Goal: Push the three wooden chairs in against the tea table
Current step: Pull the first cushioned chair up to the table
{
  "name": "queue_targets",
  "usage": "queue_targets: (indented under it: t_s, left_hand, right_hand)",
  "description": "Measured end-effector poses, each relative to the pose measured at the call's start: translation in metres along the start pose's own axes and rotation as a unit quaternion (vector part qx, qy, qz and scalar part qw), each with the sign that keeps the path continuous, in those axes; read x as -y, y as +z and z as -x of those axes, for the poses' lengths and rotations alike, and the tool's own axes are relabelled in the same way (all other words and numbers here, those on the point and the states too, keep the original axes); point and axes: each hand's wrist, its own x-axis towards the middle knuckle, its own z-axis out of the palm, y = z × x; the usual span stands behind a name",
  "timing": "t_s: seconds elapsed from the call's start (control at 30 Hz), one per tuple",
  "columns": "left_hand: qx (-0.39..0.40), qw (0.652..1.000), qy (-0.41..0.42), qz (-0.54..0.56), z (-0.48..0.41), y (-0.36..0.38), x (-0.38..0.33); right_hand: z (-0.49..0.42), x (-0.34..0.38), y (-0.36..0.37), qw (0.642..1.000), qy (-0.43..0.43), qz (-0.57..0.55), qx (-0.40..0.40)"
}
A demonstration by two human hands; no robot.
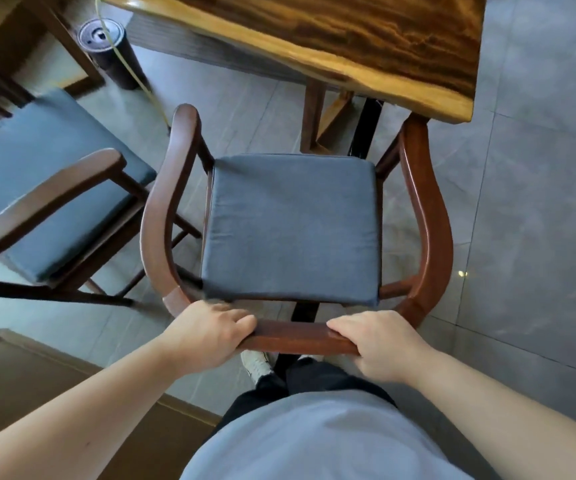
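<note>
A dark wooden armchair [428, 216] with a grey seat cushion [293, 226] stands right in front of me, facing the tea table [331, 39]. My left hand [206, 334] and my right hand [380, 344] both grip its curved back rail, a short gap between them. The tip of the right armrest sits just under the table's corner; the left armrest tip is apart from the table edge. A second wooden chair [47, 188] with the same grey cushion stands at the left, turned at an angle and away from the table.
A black cylindrical bin [109, 50] with a thin yellow-green cord stands on the tiled floor at the upper left. The table's legs [314, 119] are ahead of the seat. A brown wooden panel [19, 372] lies at the lower left.
</note>
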Motion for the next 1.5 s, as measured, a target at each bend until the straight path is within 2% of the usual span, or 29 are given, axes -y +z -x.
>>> queue_targets:
  t_s: [0.07,0.2,0.37,0.67,0.9,1.07,1.17,1.3,1.4,1.5]
  left_hand:
    - [0.016,1.0,0.006,0.014,-0.001,-0.004,0.0]
    - [0.011,1.0,0.004,0.023,0.001,0.001,0.004]
    - [-0.008,0.999,0.043,0.017,0.0,-0.007,0.02]
    - [0.022,0.997,0.071,-0.006,0.01,-0.037,0.111]
    - [0.01,0.996,0.094,-0.001,0.007,-0.062,0.161]
    - [-0.007,0.995,0.097,-0.004,0.006,-0.065,0.167]
    - [0.0,0.999,0.044,0.008,0.011,-0.057,0.164]
    - [0.009,1.0,0.0,0.008,0.008,-0.054,0.141]
    - [0.014,1.0,-0.012,-0.008,-0.003,-0.053,0.116]
    - [0.026,0.998,-0.039,-0.034,-0.019,-0.043,0.086]
  right_hand:
    - [0.0,-0.004,0.002,1.0,-0.021,0.002,-0.012]
    - [-0.002,-0.007,0.003,1.0,-0.012,-0.011,0.017]
    - [-0.008,0.002,0.003,0.998,-0.005,-0.027,-0.053]
    - [-0.071,0.052,0.006,0.989,0.028,-0.035,-0.141]
    - [-0.113,0.077,-0.003,0.987,0.069,-0.04,-0.142]
    - [-0.115,0.075,-0.008,0.984,0.059,-0.078,-0.149]
    - [-0.103,0.053,-0.012,0.987,0.069,-0.122,-0.08]
    - [-0.092,0.001,-0.018,0.993,0.073,-0.082,0.04]
    - [-0.095,-0.033,-0.023,0.99,0.056,0.001,0.128]
    - [-0.103,-0.061,-0.027,0.975,0.016,0.127,0.182]
